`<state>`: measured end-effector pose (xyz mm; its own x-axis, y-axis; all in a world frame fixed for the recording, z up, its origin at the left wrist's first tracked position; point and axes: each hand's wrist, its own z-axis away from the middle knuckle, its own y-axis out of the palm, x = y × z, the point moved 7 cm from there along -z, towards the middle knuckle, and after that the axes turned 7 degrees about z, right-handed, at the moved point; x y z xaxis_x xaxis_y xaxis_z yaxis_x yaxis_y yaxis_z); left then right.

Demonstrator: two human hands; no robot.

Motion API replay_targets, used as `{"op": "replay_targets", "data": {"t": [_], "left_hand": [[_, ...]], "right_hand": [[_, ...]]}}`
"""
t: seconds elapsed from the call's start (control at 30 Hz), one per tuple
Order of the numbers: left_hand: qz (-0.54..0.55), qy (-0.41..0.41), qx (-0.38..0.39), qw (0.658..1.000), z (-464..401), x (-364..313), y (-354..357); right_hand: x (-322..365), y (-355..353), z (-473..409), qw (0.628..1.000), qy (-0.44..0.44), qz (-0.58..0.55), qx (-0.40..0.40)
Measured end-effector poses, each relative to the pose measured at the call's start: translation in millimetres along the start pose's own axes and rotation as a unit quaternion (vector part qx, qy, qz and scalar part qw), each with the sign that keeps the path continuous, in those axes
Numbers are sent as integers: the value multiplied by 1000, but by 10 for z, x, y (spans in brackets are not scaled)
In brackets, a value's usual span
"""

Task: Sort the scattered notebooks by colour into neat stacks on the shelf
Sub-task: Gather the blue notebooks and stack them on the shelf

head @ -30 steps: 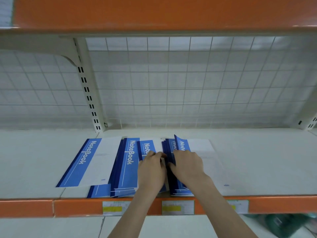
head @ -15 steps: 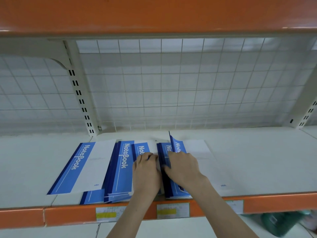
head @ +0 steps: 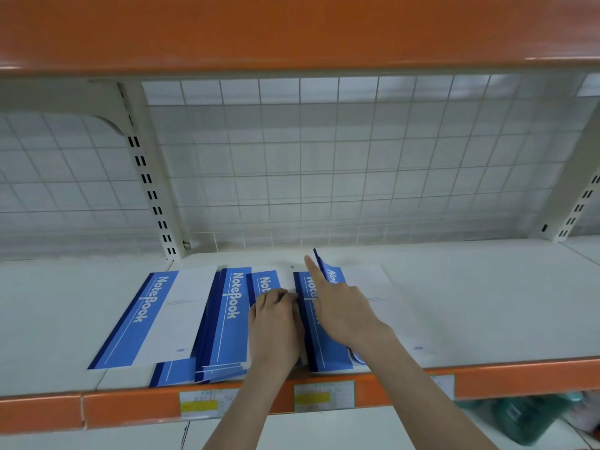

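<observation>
Head view: blue-and-white paper notebooks lie fanned along the front half of the white metal shelf [head: 487, 303], w/ orange front edge below. One flat blue-and-white notebook [head: 152, 319] sits alone at far left; a loose pile of overlapping blue notebooks [head: 227, 323] is beside it; a second pile [head: 324, 349] is at centre, partly under the hands.

Left hand [head: 276, 323] rests knuckles-up on the gap between the two piles, fingers curled together on a cover edge; whether it really pinches it, I cannot tell. Right hand [head: 347, 310] has the index finger stretched forward and the other fingers folded, and it props up one thin blue cover [head: 328, 271], which stands tilted against that finger.

Risks, as I judge:
- raised cover is held only by one finger, so it can flop back or bend if the finger slips;
- front corners of the left pile already hang near the shelf lip, a push toward the person could drop them;
- covers are slippery and overlapped, so squaring one pile may drag the next one.
</observation>
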<state>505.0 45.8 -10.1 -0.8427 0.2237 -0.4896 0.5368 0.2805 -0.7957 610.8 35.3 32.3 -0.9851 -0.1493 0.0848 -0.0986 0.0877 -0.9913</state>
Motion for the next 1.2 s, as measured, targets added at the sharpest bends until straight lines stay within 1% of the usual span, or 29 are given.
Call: {"op": "replay_targets", "data": {"t": [0.07,0.13,0.3,0.4,0.47,0.53,0.7,0.83,0.97,1.1,1.17,1.2], "left_hand": [[23,-3,-13,1000,4,-5,-29],[46,-7,-19,999,1,11,-43],[77,-9,-32,996,-14,62,-115],[70,18,-29,997,-11,-14,-149],[74,27,-36,996,-10,-42,-177],[77,25,-40,996,-10,-32,-195],[90,17,-41,995,-6,-25,-200],[93,8,-49,994,-10,0,-185],[90,-2,-39,995,-20,21,-149],[75,-9,-30,997,-37,64,-110],[109,-20,-35,993,-33,64,-128],[159,-31,-38,986,-22,56,-153]], "right_hand": [[7,-28,0,998,7,-55,2],[101,-23,13,997,4,-73,1],[324,115,27,1000,5,7,5],[307,167,-2,998,4,53,41],[297,166,-11,996,3,65,64],[297,165,-19,996,2,53,76],[274,139,-4,998,9,26,57],[218,89,23,998,2,-15,64],[201,75,11,997,23,-19,65],[254,30,13,998,26,22,48],[228,-15,-8,999,35,13,30],[219,-43,-13,999,38,-1,19]]}}
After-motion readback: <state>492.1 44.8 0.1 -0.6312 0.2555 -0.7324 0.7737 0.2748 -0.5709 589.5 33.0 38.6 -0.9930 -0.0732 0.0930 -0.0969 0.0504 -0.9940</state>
